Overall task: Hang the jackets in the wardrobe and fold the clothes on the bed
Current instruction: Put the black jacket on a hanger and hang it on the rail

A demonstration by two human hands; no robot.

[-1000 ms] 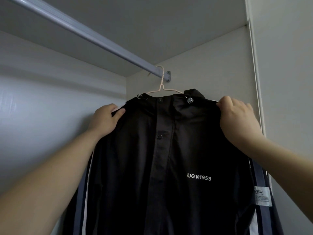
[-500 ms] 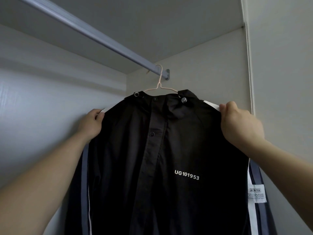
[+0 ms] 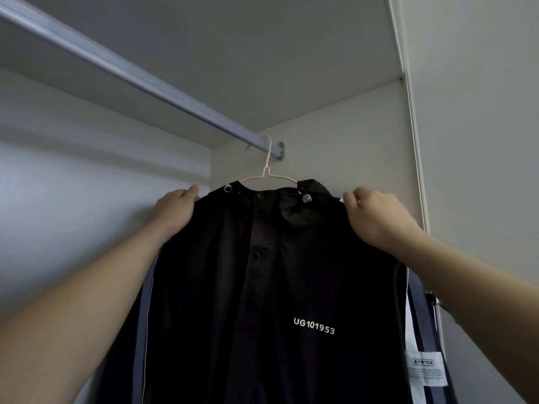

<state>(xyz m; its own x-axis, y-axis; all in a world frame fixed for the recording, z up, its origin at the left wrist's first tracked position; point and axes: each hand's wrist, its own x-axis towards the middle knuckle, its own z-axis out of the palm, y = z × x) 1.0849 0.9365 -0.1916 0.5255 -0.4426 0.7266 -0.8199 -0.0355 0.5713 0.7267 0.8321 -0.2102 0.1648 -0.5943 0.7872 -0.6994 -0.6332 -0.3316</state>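
Black jacket (image 3: 277, 287) hangs on thin pink hanger (image 3: 266, 173), hook over rail (image 3: 145, 80) at its far right end, by the bracket. L hand (image 3: 175, 211) has fingers curled on the L shoulder edge; R hand (image 3: 376, 217) pinches the R shoulder. Both hold fabric. Risk: an uneven tug could slide a shoulder off the hanger or tip the hook off the rail. Fabric looks slick, prob slips easily.

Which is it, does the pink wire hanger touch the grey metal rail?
Touching. Head view: the pink wire hanger hooks over the grey metal rail.
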